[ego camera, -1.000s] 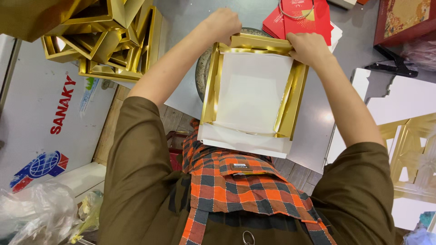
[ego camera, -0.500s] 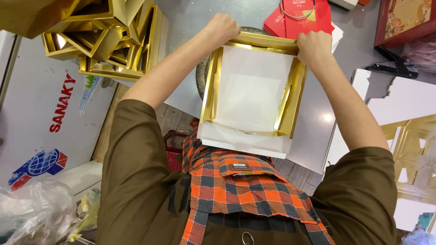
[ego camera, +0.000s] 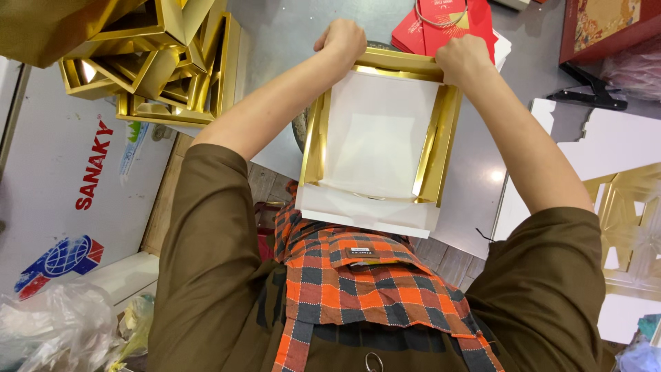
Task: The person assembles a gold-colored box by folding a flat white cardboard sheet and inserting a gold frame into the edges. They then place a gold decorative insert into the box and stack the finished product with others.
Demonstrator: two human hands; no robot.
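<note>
A square cardboard tray, white inside with gold foil side walls, lies on the grey table in front of me. My left hand grips the far left corner of its gold far wall. My right hand presses on the far right corner of the same wall. The near flap of the tray lies flat and white toward my chest. Both forearms reach forward along the tray's sides.
A heap of folded gold trays sits at the far left. Red packets lie beyond the tray. A black clamp and flat white and gold card sheets are at the right. A white chest and plastic bags stand at the left.
The hands and tray have hardly shifted; the far gold wall stays pinched at both corners.
</note>
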